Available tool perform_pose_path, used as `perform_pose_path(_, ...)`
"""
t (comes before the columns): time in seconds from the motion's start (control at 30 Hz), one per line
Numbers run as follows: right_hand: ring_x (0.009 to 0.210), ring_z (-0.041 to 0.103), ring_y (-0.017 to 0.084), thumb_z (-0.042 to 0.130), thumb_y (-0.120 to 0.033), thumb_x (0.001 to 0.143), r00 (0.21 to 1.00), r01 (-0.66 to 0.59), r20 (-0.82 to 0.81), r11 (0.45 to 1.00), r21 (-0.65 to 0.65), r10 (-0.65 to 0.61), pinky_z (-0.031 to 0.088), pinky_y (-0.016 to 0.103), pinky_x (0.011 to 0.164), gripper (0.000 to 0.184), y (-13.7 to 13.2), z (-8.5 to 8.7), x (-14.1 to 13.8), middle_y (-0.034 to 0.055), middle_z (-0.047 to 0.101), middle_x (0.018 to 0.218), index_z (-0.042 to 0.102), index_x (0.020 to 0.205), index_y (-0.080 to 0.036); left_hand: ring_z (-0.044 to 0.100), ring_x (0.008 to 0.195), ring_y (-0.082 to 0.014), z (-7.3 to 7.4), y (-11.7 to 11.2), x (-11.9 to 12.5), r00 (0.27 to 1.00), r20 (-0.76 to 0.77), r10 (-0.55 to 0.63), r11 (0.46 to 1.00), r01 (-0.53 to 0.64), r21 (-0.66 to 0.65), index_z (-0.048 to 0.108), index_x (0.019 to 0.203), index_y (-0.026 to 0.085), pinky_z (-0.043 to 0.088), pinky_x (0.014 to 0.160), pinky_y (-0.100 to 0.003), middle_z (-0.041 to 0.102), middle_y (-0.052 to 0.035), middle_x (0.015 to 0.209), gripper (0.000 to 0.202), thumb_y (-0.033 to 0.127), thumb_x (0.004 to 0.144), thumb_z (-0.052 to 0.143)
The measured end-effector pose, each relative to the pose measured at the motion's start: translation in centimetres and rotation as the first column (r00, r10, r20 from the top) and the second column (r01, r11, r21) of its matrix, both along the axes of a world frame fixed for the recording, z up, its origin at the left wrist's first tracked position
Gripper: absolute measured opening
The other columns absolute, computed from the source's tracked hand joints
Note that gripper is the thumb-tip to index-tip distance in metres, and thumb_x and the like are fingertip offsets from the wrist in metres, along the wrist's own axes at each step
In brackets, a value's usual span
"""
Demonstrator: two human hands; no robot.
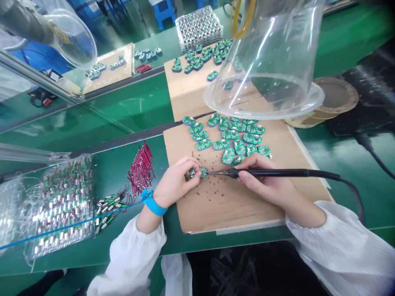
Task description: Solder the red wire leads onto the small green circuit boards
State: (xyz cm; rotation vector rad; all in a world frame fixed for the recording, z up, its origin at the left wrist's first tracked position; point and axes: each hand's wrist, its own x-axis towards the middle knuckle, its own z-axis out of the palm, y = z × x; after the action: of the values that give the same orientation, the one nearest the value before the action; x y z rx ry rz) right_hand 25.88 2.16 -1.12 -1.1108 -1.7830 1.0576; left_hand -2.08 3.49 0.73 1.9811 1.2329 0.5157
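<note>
My left hand pinches one board on the cardboard as my right hand grips the iron, tip at its edge; the cluster of boards just beyond and the red wires at left suggest plenty remains.

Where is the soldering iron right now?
Head view, centre: the soldering iron is in the right hand, tip at the board the left hand pinches, over the cardboard.

We see a glossy green bench, a matt brown cardboard sheet with a rough, speckled face, a clear shiny plastic hood, and a smooth black soldering iron.
</note>
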Motion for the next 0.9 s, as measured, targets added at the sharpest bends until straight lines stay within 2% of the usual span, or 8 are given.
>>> perform_pose_path(0.3,0.063,0.065,0.015,0.065,-0.031,0.097,0.995,0.039,-0.093,0.999,-0.034,-0.043,0.051,0.028,0.061,0.005,0.0,0.01,-0.01,-0.001,0.069,0.072,0.064,0.098,-0.027,0.058,0.083,-0.0122,0.05,-0.05,0.12,1.0,-0.01,0.008,1.0,-0.008,-0.001,0.058,0.087,0.018,0.047,0.075,-0.026,0.067,-0.0033,0.11,0.009,0.012,0.092,0.061)
perform_pose_path(0.63,0.065,0.066,0.015,0.065,-0.031,0.098,0.995,0.052,-0.087,0.998,-0.047,-0.056,0.052,0.028,0.062,0.005,-0.01,-0.04,0.14,-0.001,0.07,0.073,0.064,0.098,-0.026,0.057,0.083,-0.0108,0.11,0.27,0.11,1.0,-0.019,-0.011,1.0,0.011,-0.01,0.058,0.086,0.018,0.047,0.073,-0.024,0.066,-0.0022,0.11,0.009,0.012,0.092,0.061)
perform_pose_path(0.9,0.067,0.066,0.016,0.065,-0.03,0.098,0.995,0.047,-0.084,0.998,-0.05,-0.051,0.051,0.03,0.065,0.003,0.14,-0.08,0.06,-0.0014,0.07,0.074,0.064,0.098,-0.027,0.056,0.082,-0.0118,0.27,0.42,-0.15,0.999,-0.011,-0.032,0.999,0.032,-0.032,0.06,0.087,0.018,0.047,0.074,-0.026,0.066,-0.0024,0.11,0.008,0.013,0.093,0.061)
